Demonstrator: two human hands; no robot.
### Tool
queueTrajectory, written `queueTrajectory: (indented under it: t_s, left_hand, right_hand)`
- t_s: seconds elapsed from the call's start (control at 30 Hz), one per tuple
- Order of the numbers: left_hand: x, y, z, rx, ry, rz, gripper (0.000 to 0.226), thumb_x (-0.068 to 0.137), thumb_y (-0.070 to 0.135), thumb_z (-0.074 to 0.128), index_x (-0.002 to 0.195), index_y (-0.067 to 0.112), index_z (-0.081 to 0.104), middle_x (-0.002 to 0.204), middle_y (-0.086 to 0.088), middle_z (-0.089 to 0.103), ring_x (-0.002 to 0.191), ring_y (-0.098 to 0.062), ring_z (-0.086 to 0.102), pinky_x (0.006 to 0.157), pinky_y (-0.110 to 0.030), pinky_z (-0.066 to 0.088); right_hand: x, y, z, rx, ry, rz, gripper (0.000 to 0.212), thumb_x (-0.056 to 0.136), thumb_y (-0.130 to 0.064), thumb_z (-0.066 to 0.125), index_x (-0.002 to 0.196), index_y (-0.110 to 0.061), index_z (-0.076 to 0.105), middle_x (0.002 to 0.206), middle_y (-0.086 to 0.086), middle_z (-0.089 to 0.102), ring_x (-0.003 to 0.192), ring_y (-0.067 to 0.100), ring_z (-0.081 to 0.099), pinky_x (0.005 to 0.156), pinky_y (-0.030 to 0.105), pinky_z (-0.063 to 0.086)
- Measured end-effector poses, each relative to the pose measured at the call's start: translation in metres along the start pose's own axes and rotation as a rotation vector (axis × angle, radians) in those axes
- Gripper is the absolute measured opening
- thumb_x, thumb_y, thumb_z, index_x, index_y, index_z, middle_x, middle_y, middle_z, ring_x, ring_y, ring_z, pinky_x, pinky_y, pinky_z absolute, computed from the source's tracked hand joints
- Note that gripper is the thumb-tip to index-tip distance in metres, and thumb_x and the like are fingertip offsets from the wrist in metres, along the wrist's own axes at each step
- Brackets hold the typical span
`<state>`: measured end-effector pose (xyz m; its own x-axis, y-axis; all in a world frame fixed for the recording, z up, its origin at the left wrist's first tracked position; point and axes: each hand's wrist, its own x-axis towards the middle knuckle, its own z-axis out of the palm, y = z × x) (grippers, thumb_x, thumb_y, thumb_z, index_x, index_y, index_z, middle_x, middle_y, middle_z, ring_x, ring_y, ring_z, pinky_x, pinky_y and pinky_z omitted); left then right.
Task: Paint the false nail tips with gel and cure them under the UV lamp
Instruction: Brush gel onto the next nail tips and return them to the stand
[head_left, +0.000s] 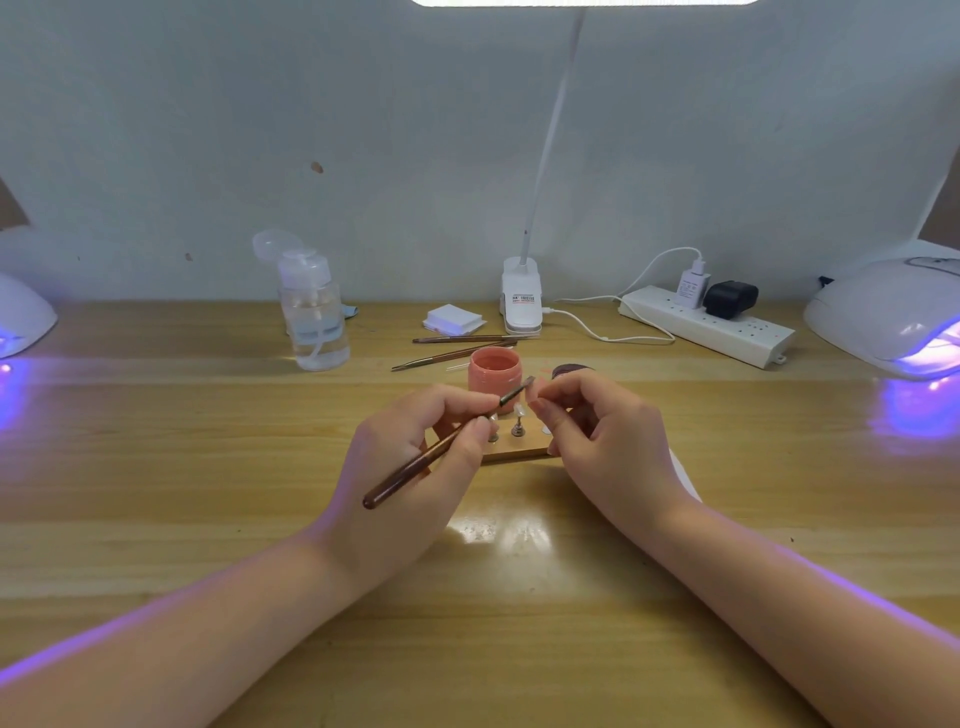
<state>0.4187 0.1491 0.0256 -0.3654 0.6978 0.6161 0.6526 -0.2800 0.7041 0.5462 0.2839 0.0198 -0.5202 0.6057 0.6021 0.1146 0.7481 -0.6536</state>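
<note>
Item: gel painting, brush stroke in hand.

Left hand (415, 457): grip closed round a brush (441, 447), held pen-fashion; bristle end is pointed toward 2 o'clock and is met by a nail tip (537, 391).

Right hand (602, 441): grip closed in a pinch of thumb and forefinger on that tip, raised just above the stand (511, 453). Whether the tip is on a peg or held bare cannot be told.

Stand: wooden block at table centre, between the hands and partly hidden by them. One metal peg (517, 426) with a clear tip is seen; others are glimpsed beside it.

Gel jar (495, 376): pink, open, at 12 o'clock from the stand, just behind it. A dark lid (571, 370) lies at its 3 o'clock.

UV lamps: one at far 3 o'clock (888, 317), one at far 9 o'clock (23, 317); both are lit violet.

Also noted: two spare brushes (457, 347), pump bottle (311, 312), wipes (453, 318), desk lamp clamp (521, 301), power strip (706, 325).

Step judged: coating of the held tip, curing not yet begun. Next move would call for a steady, even stroke, then the tip carried level to a lamp without the wet gel being touched.
</note>
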Motion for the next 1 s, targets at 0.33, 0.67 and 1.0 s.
queueTrajectory:
  t_s: [0.33, 0.67, 1.0]
  left_hand:
    - [-0.0002, 0.0009, -0.0004, -0.051, 0.003, -0.033, 0.013, 0.087, 0.027, 0.059, 0.098, 0.029, 0.068, 0.088, 0.011, 0.071, 0.083, -0.011, 0.065, 0.073, -0.017, 0.049]
    - [0.0016, 0.0003, -0.0020, -0.062, 0.025, -0.019, 0.013, 0.088, 0.026, 0.059, 0.098, 0.027, 0.067, 0.089, 0.012, 0.070, 0.084, -0.008, 0.064, 0.072, -0.014, 0.047]
    - [0.0005, 0.0029, -0.0014, -0.063, 0.004, -0.015, 0.013, 0.085, 0.029, 0.058, 0.095, 0.030, 0.067, 0.087, 0.011, 0.071, 0.081, -0.012, 0.064, 0.071, -0.016, 0.048]
  right_hand:
    - [-0.0003, 0.0009, 0.0004, 0.006, 0.005, 0.012, 0.005, 0.089, -0.011, 0.068, 0.093, -0.008, 0.071, 0.075, -0.001, 0.066, 0.065, 0.019, 0.063, 0.066, 0.037, 0.052]
    - [-0.0003, 0.0000, -0.0008, 0.006, -0.004, 0.003, 0.007, 0.089, -0.011, 0.068, 0.094, -0.007, 0.071, 0.076, -0.001, 0.067, 0.065, 0.020, 0.062, 0.066, 0.041, 0.052]
    - [-0.0004, -0.0002, -0.0006, -0.010, -0.008, -0.002, 0.006, 0.089, -0.011, 0.068, 0.094, -0.008, 0.071, 0.075, -0.001, 0.066, 0.065, 0.020, 0.063, 0.066, 0.040, 0.052]
